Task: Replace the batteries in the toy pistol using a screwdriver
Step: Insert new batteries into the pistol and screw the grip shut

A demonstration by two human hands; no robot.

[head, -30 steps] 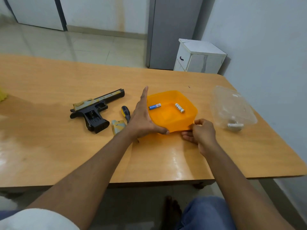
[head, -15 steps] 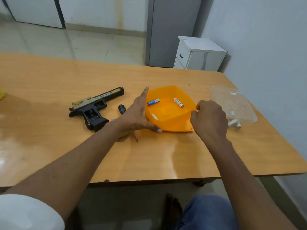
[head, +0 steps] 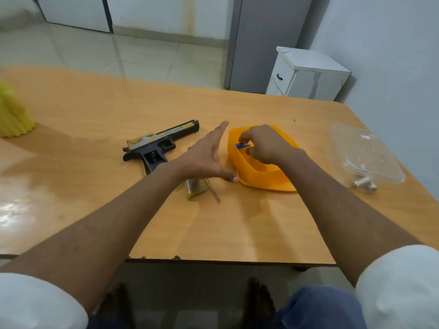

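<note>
The black and gold toy pistol [head: 159,144] is lying on its side on the glossy wooden table [head: 95,115], its barrel pointing away to the right and its grip turned toward the near edge. Just in front of the grip, a small gold-coloured battery cover [head: 196,188] and the thin metal shaft of a screwdriver [head: 213,190] are resting on the tabletop, partly hidden under the left hand [head: 206,157]. That hand is being held flat with fingers straight and together, its thumb touching the near left edge of the orange plastic tray [head: 263,176]. Inside the tray, a small blue and silver battery [head: 242,145] is being pinched by the curled fingers of the right hand [head: 266,146]. Well to the right, a clear plastic container [head: 363,153] is sitting near the table's edge, with pale cylindrical batteries [head: 364,182] lying at its near corner. A yellow ribbed object [head: 13,112] is standing at the far left.
</note>
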